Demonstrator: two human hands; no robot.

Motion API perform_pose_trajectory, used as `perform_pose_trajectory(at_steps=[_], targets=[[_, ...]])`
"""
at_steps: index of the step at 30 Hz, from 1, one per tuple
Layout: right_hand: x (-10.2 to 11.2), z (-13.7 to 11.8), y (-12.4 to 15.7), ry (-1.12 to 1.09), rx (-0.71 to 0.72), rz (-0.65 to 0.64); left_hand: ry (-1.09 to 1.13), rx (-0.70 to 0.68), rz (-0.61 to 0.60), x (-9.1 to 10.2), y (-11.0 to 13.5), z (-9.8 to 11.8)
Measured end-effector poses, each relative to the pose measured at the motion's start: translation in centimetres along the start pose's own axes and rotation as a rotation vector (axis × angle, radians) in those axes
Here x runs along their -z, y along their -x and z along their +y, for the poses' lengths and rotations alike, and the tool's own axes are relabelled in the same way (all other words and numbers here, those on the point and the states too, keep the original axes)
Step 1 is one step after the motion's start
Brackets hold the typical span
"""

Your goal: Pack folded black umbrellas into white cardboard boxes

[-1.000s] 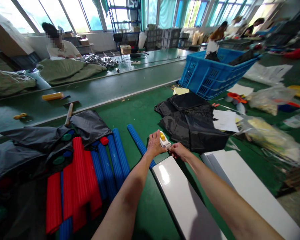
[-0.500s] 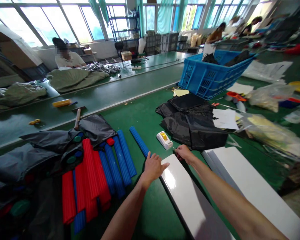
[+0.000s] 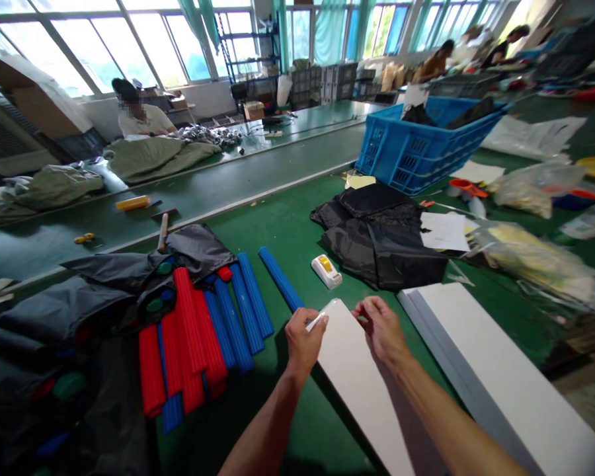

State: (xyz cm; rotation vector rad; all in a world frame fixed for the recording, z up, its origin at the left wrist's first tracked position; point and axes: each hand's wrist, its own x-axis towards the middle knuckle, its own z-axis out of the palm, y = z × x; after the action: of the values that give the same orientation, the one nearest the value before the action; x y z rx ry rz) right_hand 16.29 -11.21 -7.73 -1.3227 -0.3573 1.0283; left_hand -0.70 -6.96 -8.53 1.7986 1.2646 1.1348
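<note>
A long white box (image 3: 359, 377) lies lengthwise in front of me on the green table. My left hand (image 3: 305, 337) grips its far left corner, thumb on top and fingers around the edge. At the far right edge, my right hand (image 3: 381, 327) has its fingers curled in a pinch; whatever is between them is too small to make out. A shiny clear glint shows at the box's far end. Just beyond stands a white tape dispenser (image 3: 326, 271) with a yellow core. A blue ribbed tube (image 3: 280, 279) lies beyond my left hand.
Red tubes (image 3: 191, 324) and blue tubes (image 3: 233, 324) lie left, beside dark grey fabric bags (image 3: 79, 304). More white boxes (image 3: 496, 350) lie right. Black fabric (image 3: 381, 244) and a blue crate (image 3: 421, 145) stand farther back. A person (image 3: 141, 116) sits across the table.
My left hand has closed from a spread position onto the box's corner. My right hand has turned and risen slightly at the right edge. The bright glare on the box top is gone.
</note>
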Motion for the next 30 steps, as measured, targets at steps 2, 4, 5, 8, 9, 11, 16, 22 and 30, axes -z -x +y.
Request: perform_pose_trajectory(at_steps=[2,4,5,8,9,11,16,22,30], targets=[[-0.3,-1.2,1.1,-0.058,-0.002,-0.044,0.061,-0.058,0.014,1.8,0.3,2.1],[-0.4,-2.2,2.2,-0.114,-0.023,-0.091,0.068,-0.107,0.006,3.6,1.0,3.8],[-0.3,-2.6,2.8,-0.154,-0.037,-0.120,0.054,-0.114,0.002,4.5,1.5,4.5],[-0.1,-3.3,4.6,-0.285,-0.066,-0.217,-0.017,-0.178,0.010,6.2,3.6,5.6],[0.0,-3.3,5.1,-0.306,-0.066,-0.241,-0.039,-0.213,0.024,6.5,4.3,5.7],[0.2,-3.2,6.0,-0.304,-0.064,-0.263,-0.077,-0.264,0.065,6.6,5.7,6.0],[0.2,-4.0,6.9,-0.299,-0.086,-0.206,-0.111,-0.299,0.181,6.3,7.0,8.1],[-1.6,-11.2,10.2,-0.254,0.189,-0.333,-0.168,-0.621,0.194,10.0,4.6,13.5],[-2.6,-13.7,15.5,0.213,0.084,-0.627,-0.267,-0.740,0.192,10.5,4.3,14.1]])
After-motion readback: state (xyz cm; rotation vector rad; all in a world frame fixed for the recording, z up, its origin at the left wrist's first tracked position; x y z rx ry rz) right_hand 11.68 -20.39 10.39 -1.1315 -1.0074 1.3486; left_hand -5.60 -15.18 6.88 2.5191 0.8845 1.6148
